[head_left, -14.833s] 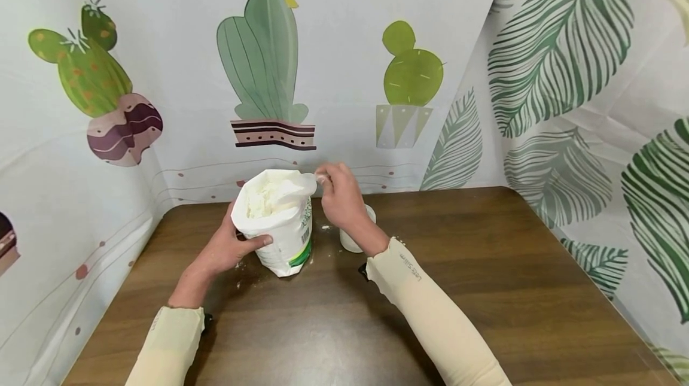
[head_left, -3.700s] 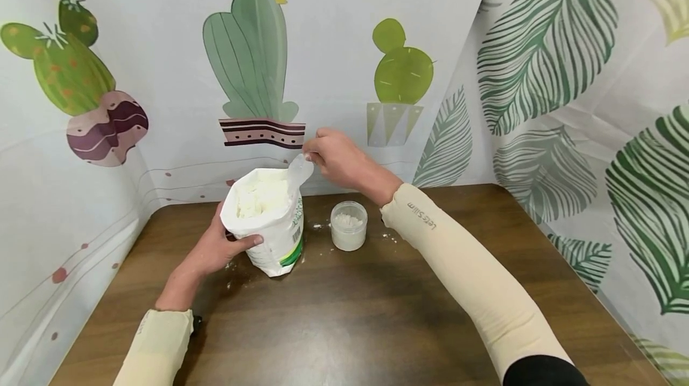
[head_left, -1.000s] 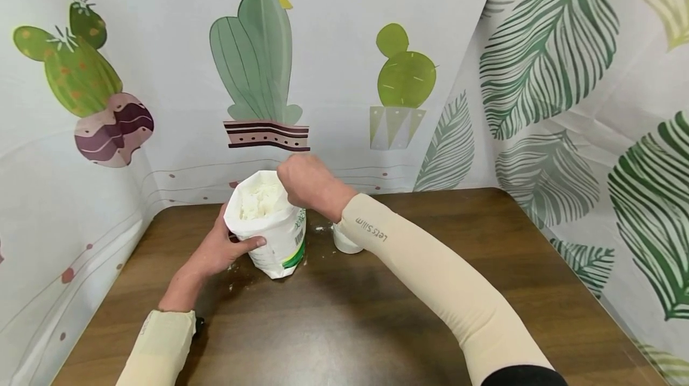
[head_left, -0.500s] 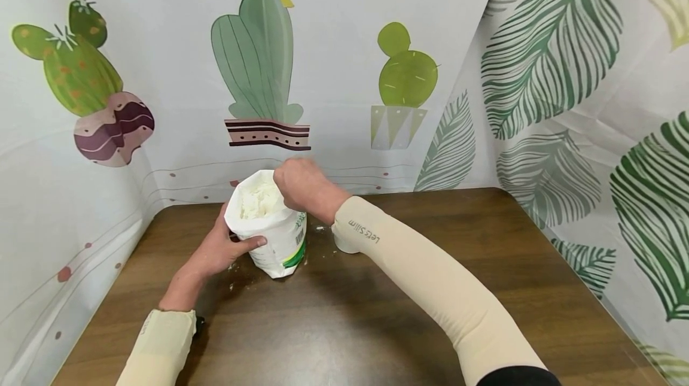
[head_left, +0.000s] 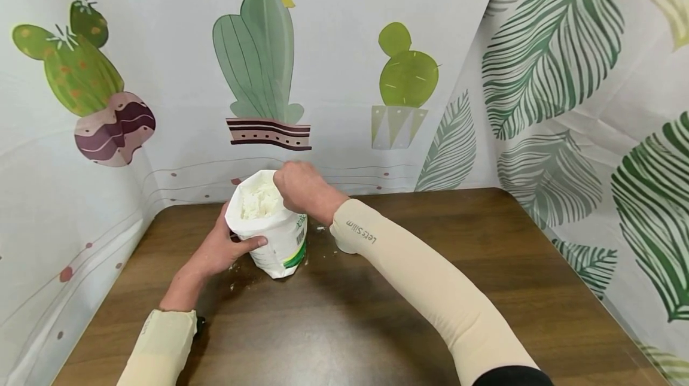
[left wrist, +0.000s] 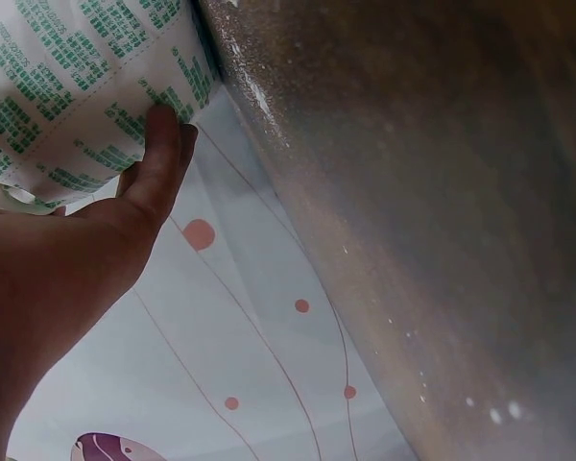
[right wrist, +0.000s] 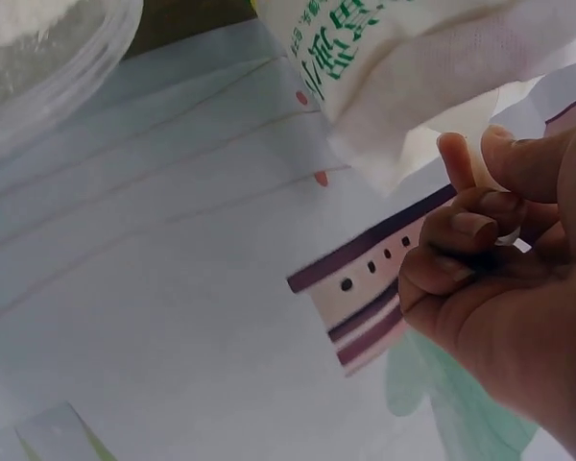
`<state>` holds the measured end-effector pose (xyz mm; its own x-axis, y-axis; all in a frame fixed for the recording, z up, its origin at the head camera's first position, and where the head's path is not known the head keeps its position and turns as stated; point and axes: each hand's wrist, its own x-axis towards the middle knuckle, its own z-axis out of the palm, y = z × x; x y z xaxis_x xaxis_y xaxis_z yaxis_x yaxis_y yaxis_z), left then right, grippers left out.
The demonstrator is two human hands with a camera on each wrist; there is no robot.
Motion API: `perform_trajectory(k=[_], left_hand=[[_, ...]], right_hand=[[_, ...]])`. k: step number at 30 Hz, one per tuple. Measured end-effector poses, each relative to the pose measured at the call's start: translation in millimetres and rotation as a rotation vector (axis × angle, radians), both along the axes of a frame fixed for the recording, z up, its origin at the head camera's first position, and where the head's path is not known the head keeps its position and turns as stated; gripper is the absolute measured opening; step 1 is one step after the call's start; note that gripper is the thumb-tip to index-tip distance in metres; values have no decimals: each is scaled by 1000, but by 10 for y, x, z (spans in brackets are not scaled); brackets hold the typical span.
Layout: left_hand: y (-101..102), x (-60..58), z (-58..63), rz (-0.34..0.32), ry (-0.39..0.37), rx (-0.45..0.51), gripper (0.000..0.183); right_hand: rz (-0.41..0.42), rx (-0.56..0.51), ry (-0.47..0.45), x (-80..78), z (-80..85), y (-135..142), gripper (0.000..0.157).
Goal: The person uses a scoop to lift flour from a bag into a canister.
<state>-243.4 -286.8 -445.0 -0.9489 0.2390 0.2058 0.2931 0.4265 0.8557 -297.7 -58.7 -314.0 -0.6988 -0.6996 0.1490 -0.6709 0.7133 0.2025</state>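
An open white flour bag (head_left: pixel 274 248) with a green band stands tilted on the table, white powder (head_left: pixel 259 200) heaped inside. My left hand (head_left: pixel 218 248) grips its left side, thumb across the front; the left wrist view shows fingers (left wrist: pixel 158 158) against the green-printed paper. My right hand (head_left: pixel 301 185) is at the bag's right rim, fingers curled. In the right wrist view it pinches the pale handle of a scoop (right wrist: pixel 510 236), whose bowl is hidden toward the bag mouth. Beneath the right forearm a small clear jar (head_left: pixel 347 246) is mostly covered; the right wrist view shows powder in it.
Specks of spilled powder (head_left: pixel 321 228) dot the brown wooden table (head_left: pixel 301 326) around the bag and jar. A cloth backdrop (head_left: pixel 344 75) printed with cacti and leaves hangs right behind the table's far edge.
Since several seconds ago, my right hand has come down and left from above the rim to the bag mouth, hiding the scoop. Over the last second it shifts slightly; my left hand keeps its hold.
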Motion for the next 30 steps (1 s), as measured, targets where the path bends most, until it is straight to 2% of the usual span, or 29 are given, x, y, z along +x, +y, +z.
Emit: perform_trajectory(k=[8,14,23,30], left_hand=[[-9,2,-17,-1,-7,15,111],[-3,12,11,11,-9,-12,110],[24,21,32,20,-25,-16,111],[11,18,24,18,-5,-16,109]], right_hand=[[9,-96,-54,-43,-102,5,12],[17,-135,-69,-58,-158,-9,19],[15,-205,-88,-66,-255,-7,21],[12,-247,-100,-63,-293,4,19]])
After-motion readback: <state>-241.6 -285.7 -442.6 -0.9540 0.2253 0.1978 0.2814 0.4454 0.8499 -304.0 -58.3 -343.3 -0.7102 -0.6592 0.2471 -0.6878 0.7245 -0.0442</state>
